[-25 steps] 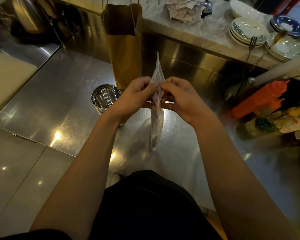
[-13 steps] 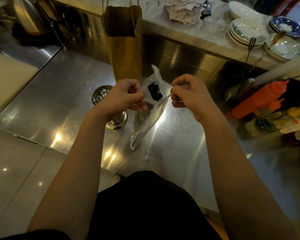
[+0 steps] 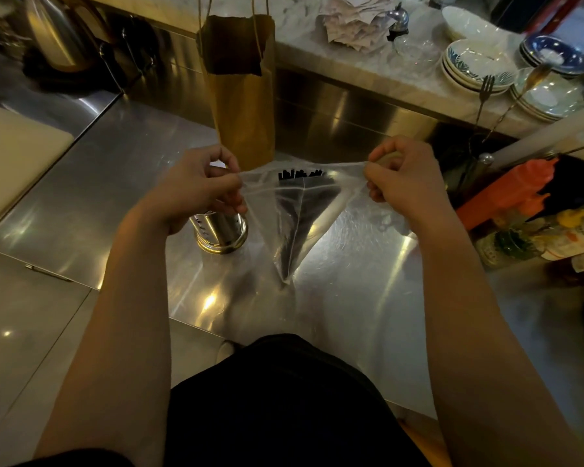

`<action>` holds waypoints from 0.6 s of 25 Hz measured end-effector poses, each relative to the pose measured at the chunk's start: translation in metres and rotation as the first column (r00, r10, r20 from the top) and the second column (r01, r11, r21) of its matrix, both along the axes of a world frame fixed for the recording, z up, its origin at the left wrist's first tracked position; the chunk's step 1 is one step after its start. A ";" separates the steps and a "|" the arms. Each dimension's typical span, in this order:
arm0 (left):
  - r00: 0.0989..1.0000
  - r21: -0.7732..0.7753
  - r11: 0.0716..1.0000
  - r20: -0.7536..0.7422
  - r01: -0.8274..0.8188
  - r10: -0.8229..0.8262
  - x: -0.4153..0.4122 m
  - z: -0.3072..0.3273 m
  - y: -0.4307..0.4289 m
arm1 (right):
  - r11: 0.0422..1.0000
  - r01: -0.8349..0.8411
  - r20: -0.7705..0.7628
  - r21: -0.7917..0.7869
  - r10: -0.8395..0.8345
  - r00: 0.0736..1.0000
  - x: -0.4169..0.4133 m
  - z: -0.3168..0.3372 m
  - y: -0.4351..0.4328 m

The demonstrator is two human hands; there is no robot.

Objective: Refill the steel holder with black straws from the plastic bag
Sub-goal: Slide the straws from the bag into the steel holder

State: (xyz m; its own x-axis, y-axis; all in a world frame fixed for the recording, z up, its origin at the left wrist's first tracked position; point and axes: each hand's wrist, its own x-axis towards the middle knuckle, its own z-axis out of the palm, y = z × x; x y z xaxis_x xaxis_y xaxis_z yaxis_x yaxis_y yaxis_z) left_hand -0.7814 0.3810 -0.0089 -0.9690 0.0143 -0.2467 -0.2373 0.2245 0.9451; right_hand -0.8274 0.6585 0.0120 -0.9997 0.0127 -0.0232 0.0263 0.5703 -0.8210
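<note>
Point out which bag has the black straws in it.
The clear plastic bag pinched between the left hand and right hand, not the brown paper bag behind.

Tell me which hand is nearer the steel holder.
Left. The left hand is over the steel holder, hiding its top; the right hand is beyond the plastic bag, off to the right.

Dim, warm light, hard glare on steel.
Bright spots sit on the steel counter (image 3: pixel 209 299) and floor tiles (image 3: pixel 7 333), the plastic bag (image 3: pixel 262 185) shows a faint sheen, dark clothing (image 3: pixel 284 399) sinks into shadow, far corners soften, and wide-angle bending curves the edges.
</note>
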 end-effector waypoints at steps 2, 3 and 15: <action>1.000 -0.033 0.999 0.008 0.017 -0.017 0.002 0.002 -0.002 | 1.000 0.003 -0.004 0.012 -0.003 1.000 0.000 -0.002 0.001; 1.000 -0.051 0.998 0.010 0.027 -0.026 0.002 0.003 -0.003 | 1.000 0.006 -0.001 0.022 -0.006 1.000 0.000 -0.003 0.002; 0.986 0.216 0.963 0.070 -0.160 0.148 -0.008 0.010 0.048 | 0.870 0.013 0.200 -0.493 0.099 0.975 0.007 -0.006 -0.028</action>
